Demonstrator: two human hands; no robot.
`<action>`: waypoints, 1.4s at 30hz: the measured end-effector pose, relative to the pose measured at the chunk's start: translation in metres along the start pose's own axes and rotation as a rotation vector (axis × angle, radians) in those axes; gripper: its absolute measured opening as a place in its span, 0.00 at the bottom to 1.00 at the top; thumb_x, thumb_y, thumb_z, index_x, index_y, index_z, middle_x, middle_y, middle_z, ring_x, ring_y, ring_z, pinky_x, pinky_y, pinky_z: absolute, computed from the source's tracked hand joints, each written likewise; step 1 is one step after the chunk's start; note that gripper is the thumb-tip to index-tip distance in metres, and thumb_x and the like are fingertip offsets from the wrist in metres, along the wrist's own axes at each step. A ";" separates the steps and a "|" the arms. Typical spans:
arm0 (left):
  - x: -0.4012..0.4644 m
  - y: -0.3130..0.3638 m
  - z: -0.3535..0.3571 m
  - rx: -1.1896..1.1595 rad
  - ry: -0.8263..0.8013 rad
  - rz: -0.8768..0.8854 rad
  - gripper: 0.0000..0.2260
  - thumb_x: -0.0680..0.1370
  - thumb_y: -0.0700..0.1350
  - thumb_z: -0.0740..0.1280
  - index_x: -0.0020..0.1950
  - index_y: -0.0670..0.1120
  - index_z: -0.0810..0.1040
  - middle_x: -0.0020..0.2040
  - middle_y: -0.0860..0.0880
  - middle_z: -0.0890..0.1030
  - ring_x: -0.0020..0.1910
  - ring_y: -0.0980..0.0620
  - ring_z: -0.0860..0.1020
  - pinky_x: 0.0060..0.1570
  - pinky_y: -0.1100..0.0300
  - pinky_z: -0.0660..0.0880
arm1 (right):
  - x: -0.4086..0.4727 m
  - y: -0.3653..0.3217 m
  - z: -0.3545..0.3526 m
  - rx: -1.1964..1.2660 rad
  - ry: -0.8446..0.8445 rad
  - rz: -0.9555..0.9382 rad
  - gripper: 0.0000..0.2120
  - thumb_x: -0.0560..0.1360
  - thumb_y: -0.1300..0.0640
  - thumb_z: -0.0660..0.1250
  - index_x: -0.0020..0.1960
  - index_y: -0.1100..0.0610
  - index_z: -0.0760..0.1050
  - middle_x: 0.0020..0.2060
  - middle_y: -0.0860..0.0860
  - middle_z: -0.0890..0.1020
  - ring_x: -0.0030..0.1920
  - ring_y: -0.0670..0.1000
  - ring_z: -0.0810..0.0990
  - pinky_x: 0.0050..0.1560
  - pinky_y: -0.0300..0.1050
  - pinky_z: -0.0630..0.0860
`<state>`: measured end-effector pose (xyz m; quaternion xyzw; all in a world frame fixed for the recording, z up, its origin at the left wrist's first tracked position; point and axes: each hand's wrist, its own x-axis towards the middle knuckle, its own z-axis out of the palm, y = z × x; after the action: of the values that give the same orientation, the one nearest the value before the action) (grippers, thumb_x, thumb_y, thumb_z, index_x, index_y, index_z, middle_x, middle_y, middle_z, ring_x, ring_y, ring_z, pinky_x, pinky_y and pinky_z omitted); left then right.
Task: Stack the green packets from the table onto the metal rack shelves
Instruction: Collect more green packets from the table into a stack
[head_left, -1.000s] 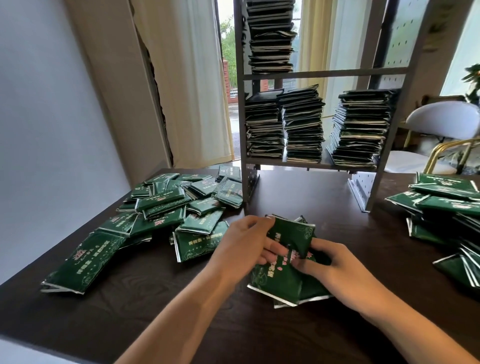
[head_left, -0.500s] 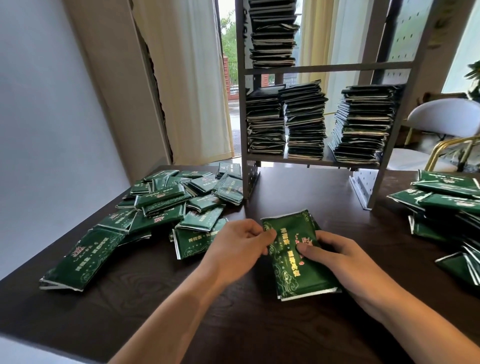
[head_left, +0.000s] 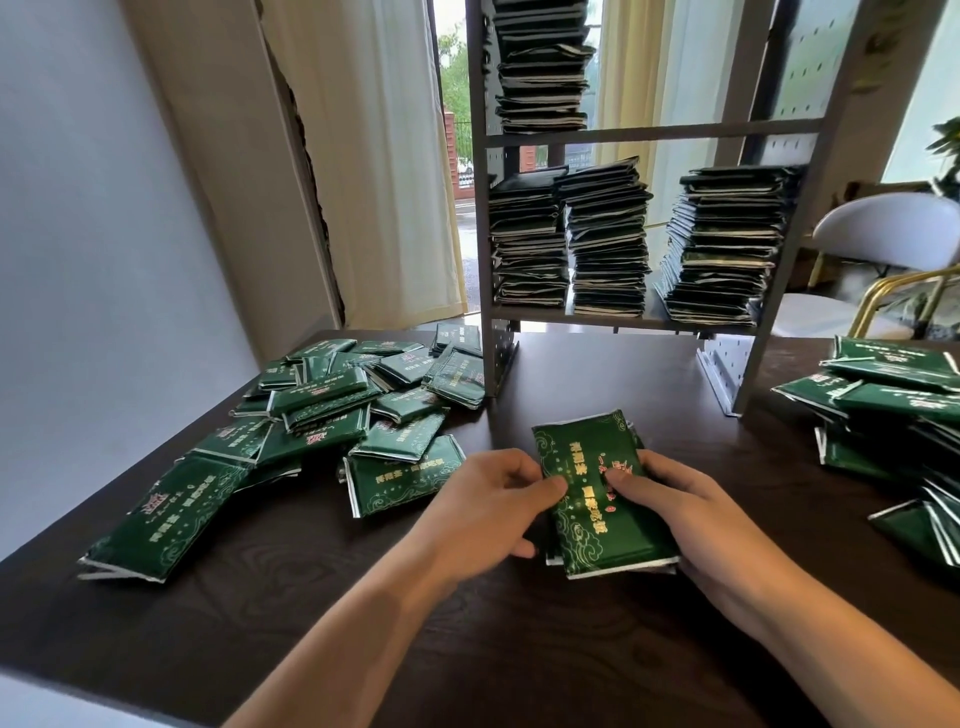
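Both hands, left & right, grasp the packets by the long edges (light, soft, prob. slippery foil).

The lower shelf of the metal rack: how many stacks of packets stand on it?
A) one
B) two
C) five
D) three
D: the lower shelf of the metal rack carries three stacks of packets, two close together at the left and one apart at the right.
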<state>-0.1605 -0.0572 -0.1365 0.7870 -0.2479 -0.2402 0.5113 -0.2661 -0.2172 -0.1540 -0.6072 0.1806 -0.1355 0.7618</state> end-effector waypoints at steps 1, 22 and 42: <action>0.000 0.000 0.001 -0.013 0.002 0.002 0.10 0.78 0.53 0.71 0.44 0.48 0.81 0.53 0.46 0.84 0.49 0.46 0.85 0.52 0.45 0.83 | 0.000 0.000 0.000 0.000 -0.003 -0.004 0.08 0.77 0.61 0.68 0.55 0.58 0.83 0.49 0.58 0.87 0.48 0.57 0.87 0.49 0.48 0.81; -0.001 -0.001 0.015 -0.208 0.030 0.090 0.12 0.80 0.39 0.68 0.63 0.47 0.76 0.52 0.47 0.86 0.51 0.51 0.85 0.52 0.55 0.82 | -0.002 0.000 -0.001 -0.121 -0.017 -0.158 0.46 0.75 0.68 0.70 0.77 0.31 0.55 0.58 0.32 0.81 0.56 0.45 0.84 0.58 0.49 0.80; -0.002 -0.003 0.013 -0.001 -0.044 0.080 0.15 0.70 0.37 0.71 0.52 0.52 0.81 0.46 0.59 0.86 0.50 0.60 0.83 0.55 0.59 0.76 | -0.010 -0.004 0.001 -0.336 -0.125 -0.196 0.24 0.74 0.71 0.70 0.65 0.51 0.75 0.55 0.46 0.86 0.56 0.46 0.84 0.53 0.40 0.81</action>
<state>-0.1699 -0.0635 -0.1435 0.7707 -0.2904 -0.2371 0.5152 -0.2744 -0.2134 -0.1488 -0.7477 0.0931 -0.1388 0.6426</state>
